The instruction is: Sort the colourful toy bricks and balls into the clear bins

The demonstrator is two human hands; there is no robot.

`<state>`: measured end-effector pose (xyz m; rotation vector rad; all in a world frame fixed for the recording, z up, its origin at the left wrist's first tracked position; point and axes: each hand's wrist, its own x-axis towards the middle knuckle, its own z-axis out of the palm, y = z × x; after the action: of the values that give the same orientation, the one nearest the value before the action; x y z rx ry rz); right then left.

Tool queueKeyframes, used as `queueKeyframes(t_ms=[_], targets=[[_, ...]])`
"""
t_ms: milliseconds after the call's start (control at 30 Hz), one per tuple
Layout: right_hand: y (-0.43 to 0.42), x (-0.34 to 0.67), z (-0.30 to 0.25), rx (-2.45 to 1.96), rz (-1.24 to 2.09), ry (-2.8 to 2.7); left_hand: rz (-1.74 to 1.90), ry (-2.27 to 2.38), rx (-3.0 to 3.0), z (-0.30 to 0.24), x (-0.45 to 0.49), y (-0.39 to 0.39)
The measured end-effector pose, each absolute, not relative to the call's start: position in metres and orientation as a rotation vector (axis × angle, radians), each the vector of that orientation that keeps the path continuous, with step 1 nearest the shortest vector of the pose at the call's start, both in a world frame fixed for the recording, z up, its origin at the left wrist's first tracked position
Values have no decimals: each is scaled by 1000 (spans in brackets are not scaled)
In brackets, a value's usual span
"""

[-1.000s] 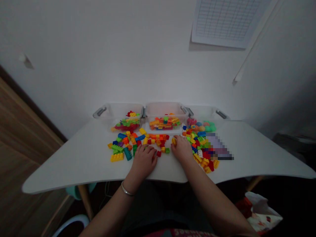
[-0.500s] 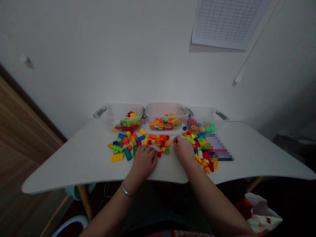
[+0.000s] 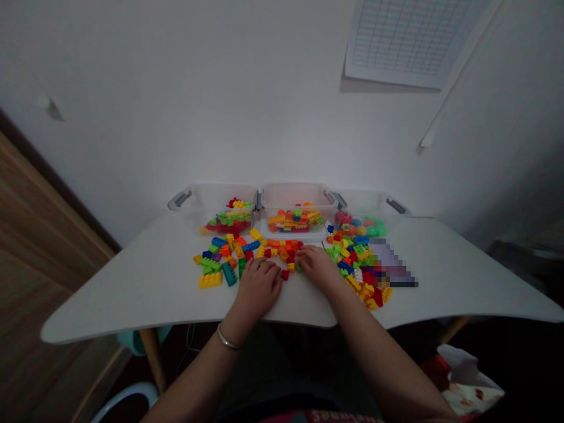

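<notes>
My left hand (image 3: 259, 286) rests on the white table (image 3: 132, 288) with its fingers curled under, beside a small red brick (image 3: 284, 274) and a green brick (image 3: 240, 265). What the fingers cover is hidden. My right hand (image 3: 316, 265) lies just right of it. Its fingertips are closed on a small brick at the right end of the middle heap of orange, red and yellow bricks (image 3: 279, 247). A left heap of mixed bricks (image 3: 220, 255) and a right heap (image 3: 359, 267) flank both hands.
Three clear plastic bins stand along the wall: the left bin (image 3: 207, 200), the middle bin (image 3: 293, 194) and the right bin (image 3: 374, 200), each with coloured pieces inside. A blurred flat patch (image 3: 394, 264) lies right of the bricks. A bag (image 3: 467, 382) sits on the floor.
My right hand put a yellow brick down by the middle heap, then slid left onto that spot. My left hand stayed where it was.
</notes>
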<state>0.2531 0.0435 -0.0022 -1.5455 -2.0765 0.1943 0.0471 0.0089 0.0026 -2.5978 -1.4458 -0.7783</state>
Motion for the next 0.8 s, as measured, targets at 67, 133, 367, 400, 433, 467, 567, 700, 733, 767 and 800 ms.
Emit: queueKeyframes(t_ms=[67,133,367,400,433,467,567,700,733,767,800], targets=[[44,257,-3,-1610,173,-2017,-765,-1450,-2591,2,47,9],[44,260,-4,-1676,142,-1985,-762,-1451,-2586,1,47,9],[36,260,-2,-1884,-74,-2025,-783,-1445,-2594,2,47,9],[36,260,-2,-1892,-79,-2026,-786,-1445,-2595,2,47,9],[35,259,-2,-1894,-77,-2022,-790,-1444,-2595,2,47,9],[34,259,-1,-1892,-74,-2015,-795,-1441,-2594,2,47,9],[31,257,3,-1901,-58,-1972,-801,-1433,-2588,1,46,9],[25,255,6,-1909,-57,-1993,-791,-1438,-2589,1,46,10],[24,255,6,-1890,-66,-2016,-782,-1441,-2591,1,46,10],[24,255,5,-1864,-76,-2035,-770,-1442,-2593,1,47,10],[24,256,4,-1834,-83,-2045,-762,-1443,-2595,1,47,10]])
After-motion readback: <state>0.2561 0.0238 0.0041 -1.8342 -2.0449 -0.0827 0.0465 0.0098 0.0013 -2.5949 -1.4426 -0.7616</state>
